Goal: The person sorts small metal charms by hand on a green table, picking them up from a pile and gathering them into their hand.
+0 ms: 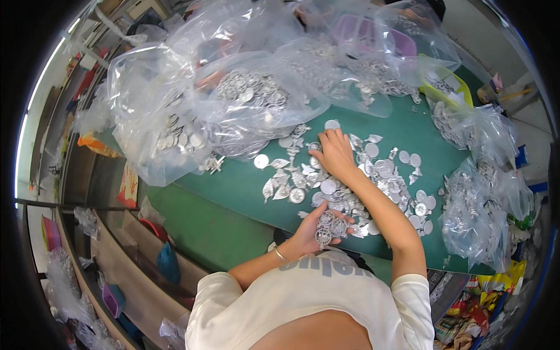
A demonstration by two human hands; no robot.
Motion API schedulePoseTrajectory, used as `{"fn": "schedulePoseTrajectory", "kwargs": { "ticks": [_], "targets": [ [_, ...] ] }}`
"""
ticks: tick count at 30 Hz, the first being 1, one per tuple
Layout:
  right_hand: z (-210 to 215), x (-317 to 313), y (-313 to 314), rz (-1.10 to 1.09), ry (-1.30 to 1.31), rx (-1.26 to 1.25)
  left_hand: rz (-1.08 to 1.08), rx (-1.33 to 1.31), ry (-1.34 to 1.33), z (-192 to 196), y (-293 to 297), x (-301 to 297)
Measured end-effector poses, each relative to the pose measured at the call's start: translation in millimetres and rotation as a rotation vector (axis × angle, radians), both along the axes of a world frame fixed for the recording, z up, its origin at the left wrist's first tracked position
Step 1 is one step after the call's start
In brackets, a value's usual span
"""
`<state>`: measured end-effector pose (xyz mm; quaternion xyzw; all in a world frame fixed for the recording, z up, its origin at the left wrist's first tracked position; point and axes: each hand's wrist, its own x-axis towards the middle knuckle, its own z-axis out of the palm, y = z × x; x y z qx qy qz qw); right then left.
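Observation:
Several small silver metal charms, round, leaf-shaped and ring-like, lie scattered on a green table. My left hand is cupped at the table's near edge and holds a heap of the ring-like charms. My right hand reaches forward, palm down, with its fingertips on flat charms at the far side of the pile. Whether it pinches one is hidden by the hand.
Large clear plastic bags full of silver charms crowd the table's far and left side. More bags sit at the right. A purple tray and a yellow-green tray stand at the back. Shelving runs along the left.

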<state>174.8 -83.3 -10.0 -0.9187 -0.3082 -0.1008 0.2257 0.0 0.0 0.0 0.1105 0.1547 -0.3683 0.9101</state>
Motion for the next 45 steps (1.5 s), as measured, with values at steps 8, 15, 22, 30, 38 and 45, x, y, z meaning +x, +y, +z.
{"fn": "schedulePoseTrajectory", "kwargs": {
  "ticks": [8,15,22,30,38,45],
  "targets": [
    [13.8,-11.7,7.7,-0.095,0.482,0.435,0.212,0.158,-0.007,7.8,42.5,9.1],
    [28.8,-11.6,16.2,0.072,0.426,0.350,0.380,0.082,-0.074,-15.2,55.3,41.5],
    [-24.8,40.5,65.2,-0.156,-0.186,0.383,0.419,-0.031,-0.021,-13.3,57.5,40.7],
    [40.6,-34.7,5.9,-0.127,1.066,0.943,0.380,0.138,0.009,3.1,54.8,56.4],
    [45.6,-91.9,-10.1,-0.176,0.713,0.947,0.255,0.143,-0.079,1.8,43.0,57.7],
    [28.1,-113.5,18.8,-0.204,0.377,0.810,0.675,0.519,-0.134,22.0,-4.0,42.0]
  ]
}}
